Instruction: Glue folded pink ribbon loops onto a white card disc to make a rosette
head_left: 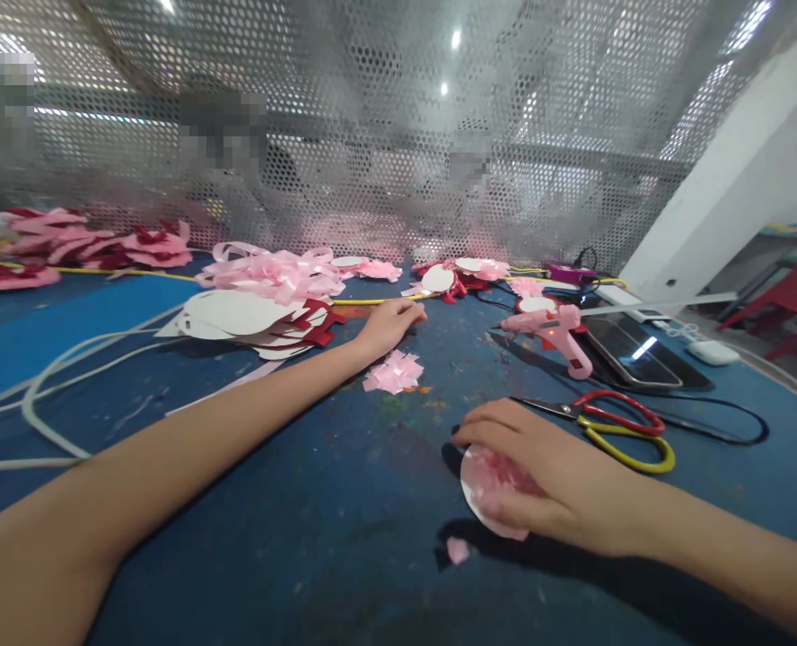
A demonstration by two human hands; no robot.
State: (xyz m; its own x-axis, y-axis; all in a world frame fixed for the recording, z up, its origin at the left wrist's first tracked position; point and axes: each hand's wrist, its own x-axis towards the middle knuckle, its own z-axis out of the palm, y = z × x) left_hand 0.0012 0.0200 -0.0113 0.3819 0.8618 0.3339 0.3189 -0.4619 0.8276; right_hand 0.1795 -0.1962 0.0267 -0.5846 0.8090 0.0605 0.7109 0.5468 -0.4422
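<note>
Disc (485, 480) gripped by the right hand (560, 467), toward the worktop's (345, 529) near edge, probably to steady it; left hand (386, 330) lies far-edge side, half-curled, can't tell if holding.

Right fingers (493, 431) around white disc (472, 484); left fingers (402, 312) beyond pink ribbon pile (394, 371); glue gun (552, 330) near scissors (580, 412)

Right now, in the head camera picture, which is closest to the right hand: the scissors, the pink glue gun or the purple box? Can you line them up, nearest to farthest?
1. Scissors: just past the right hand.
2. Pink glue gun: farther back, beyond the scissors.
3. Purple box: farthest, near the mesh wall.
</note>
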